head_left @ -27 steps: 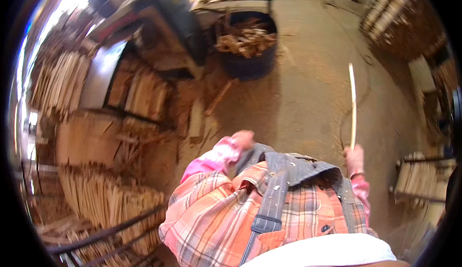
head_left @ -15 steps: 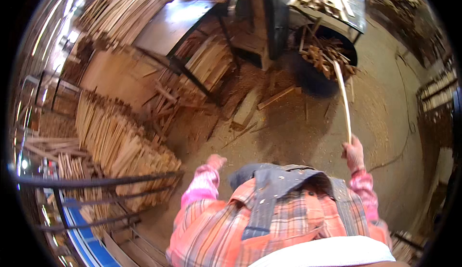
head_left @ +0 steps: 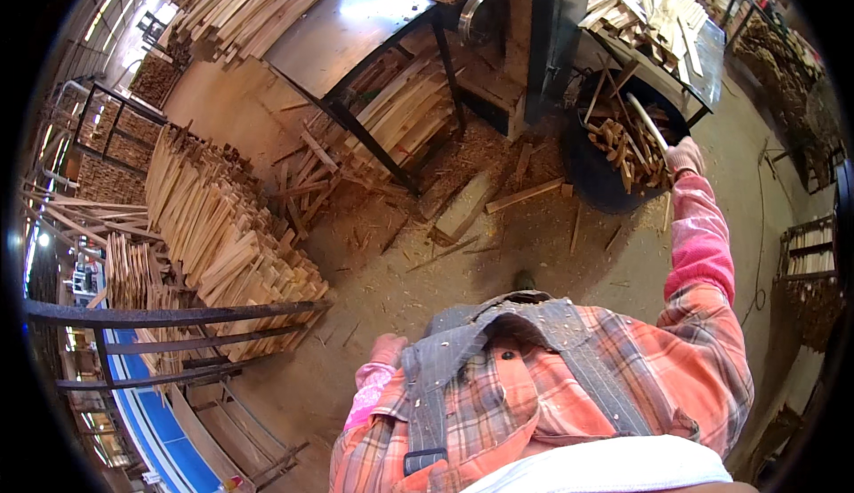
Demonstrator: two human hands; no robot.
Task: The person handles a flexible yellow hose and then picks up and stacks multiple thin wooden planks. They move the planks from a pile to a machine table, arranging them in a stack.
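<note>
At the right, my right hand (head_left: 684,156) is closed round one end of a pale wooden strip (head_left: 648,121). My right arm reaches forward, and the strip's far end lies over a round dark tub (head_left: 590,173). Short wood offcuts (head_left: 614,144) fill that tub, some of them sticking up past its rim. My left hand (head_left: 388,349) hangs low beside the front of my dark apron (head_left: 498,324). Nothing can be seen in it, and its fingers are too indistinct to read.
A metal-topped table (head_left: 351,35) stands ahead-left, with wooden strips beneath. Stacked strips (head_left: 222,226) rise at the left behind a dark metal rail (head_left: 178,313). Another table (head_left: 703,48) behind the tub holds pale wood pieces. A wooden block (head_left: 464,208) and sawdust lie on the floor.
My right hand has swung forward and up with the wooden strip, from beside my body to the tub's rim. My left hand has drawn back lower, close to the apron.
</note>
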